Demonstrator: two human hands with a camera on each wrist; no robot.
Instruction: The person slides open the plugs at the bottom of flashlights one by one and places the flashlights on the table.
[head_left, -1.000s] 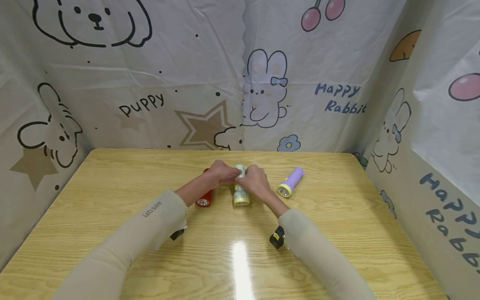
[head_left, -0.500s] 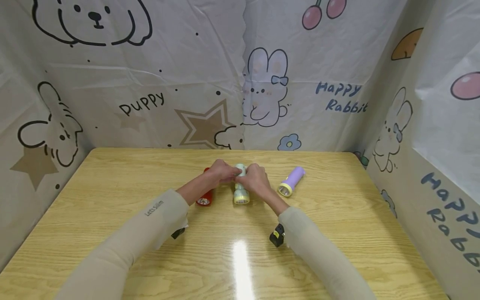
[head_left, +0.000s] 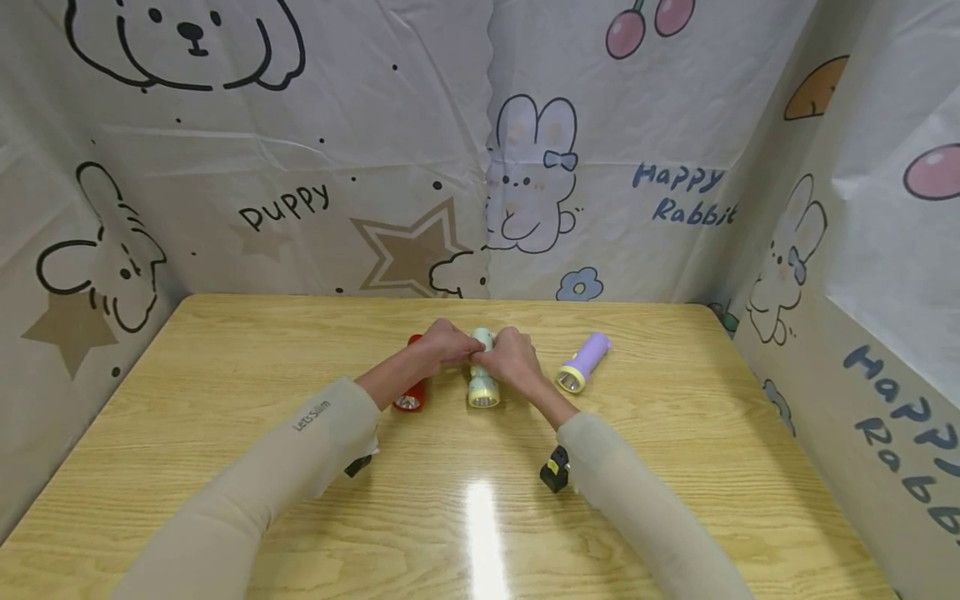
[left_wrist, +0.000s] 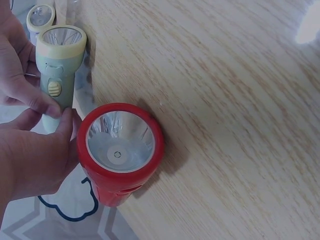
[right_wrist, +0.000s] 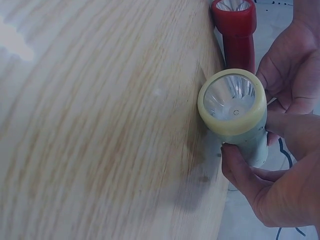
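A pale green flashlight [head_left: 483,392] with a cream rim lies mid-table toward the back, lens toward me. My left hand [head_left: 448,343] holds its body from the left, thumb on top. From the right, my right hand [head_left: 512,360] grips the same body, and the two thumbs meet on it. The left wrist view shows a cream slide switch [left_wrist: 54,89] just ahead of the thumbs. The flashlight's tail is partly hidden by the fingers. Beside my left hand lies a red flashlight [head_left: 410,397], partly covered by that wrist; its silver reflector [left_wrist: 120,142] shows in the left wrist view.
To the right of my right hand lies a purple flashlight [head_left: 588,358] with a yellow rim, angled on the wooden table [head_left: 660,433]. A printed cloth [head_left: 300,233] stands along the table's back and sides. Dark wrist cameras [head_left: 555,471] hang under the sleeves.
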